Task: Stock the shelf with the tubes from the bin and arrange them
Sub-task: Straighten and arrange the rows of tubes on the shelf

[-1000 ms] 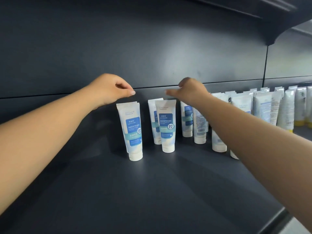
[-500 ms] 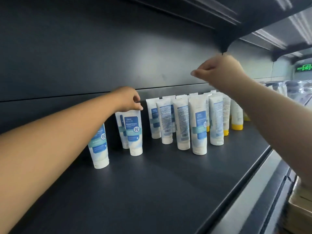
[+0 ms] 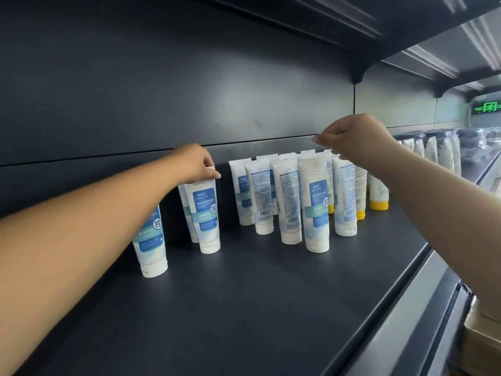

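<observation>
Tubes first: left hand (image 3: 193,162) has its fingers pinching the crimped top of a blue-label tube (image 3: 205,215) standing cap-down on the shelf (image 3: 257,308), with another tube (image 3: 150,240) just beside the forearm. Right hand (image 3: 352,137) hovers over the middle cluster (image 3: 298,202), fingers curled loosely; can't tell if they actually grip anything. Progress-wise I'd say it's well along, lots already upright, but several show barcodes instead of fronts and the rows are ragged, so arranging remains. Dark matte shelf, dark back panel (image 3: 162,77), green exit sign (image 3: 486,107) far right, no bin in sight.
</observation>
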Available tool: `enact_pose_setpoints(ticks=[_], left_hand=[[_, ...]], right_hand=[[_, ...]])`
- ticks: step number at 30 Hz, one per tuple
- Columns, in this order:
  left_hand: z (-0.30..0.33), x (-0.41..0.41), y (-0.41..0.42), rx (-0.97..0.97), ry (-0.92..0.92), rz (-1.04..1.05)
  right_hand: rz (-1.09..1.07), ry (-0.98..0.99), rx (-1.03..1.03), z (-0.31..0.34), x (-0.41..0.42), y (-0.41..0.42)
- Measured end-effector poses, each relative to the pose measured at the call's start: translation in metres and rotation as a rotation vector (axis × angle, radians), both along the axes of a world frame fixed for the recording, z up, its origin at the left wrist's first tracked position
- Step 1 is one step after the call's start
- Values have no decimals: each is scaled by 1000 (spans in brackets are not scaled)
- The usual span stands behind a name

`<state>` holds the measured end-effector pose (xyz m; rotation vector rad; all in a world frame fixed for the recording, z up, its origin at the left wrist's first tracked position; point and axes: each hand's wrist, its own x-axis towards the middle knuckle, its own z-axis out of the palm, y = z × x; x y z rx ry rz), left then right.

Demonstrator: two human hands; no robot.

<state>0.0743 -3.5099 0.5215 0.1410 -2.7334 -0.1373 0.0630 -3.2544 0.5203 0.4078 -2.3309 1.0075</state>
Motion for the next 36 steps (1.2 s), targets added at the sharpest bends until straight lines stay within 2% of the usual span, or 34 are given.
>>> enact_pose_setpoints(ticks=[3,7,9,12,17,19,22,29,33,36], left_hand=[[5,5,1,38,26,-35],[15,21,32,302,309,-245],[13,28,65,362,344,-363],[6,28,111,269,293,-446],[1,8,144,108,154,-382],[0,2,145,105,192,-368],[-1,-2,143,137,232,-367],[0,0,139,345,64,-350],[12,15,129,432,-1,-384],[21,35,117,416,-17,-374]], right_hand=[[-4,3,-45,-1,-2,6],[-48,92,-158,-4,-7,21],[-61,94,-240,-9,-14,28],[-41,13,-304,-24,-26,34],[66,-97,-319,-47,-41,39],[69,-88,-318,-51,-45,40],[62,-65,-277,-53,-49,37],[-39,-68,-4,-51,-48,27],[-3,-77,-84,-44,-41,28],[110,-69,-256,-39,-33,27]])
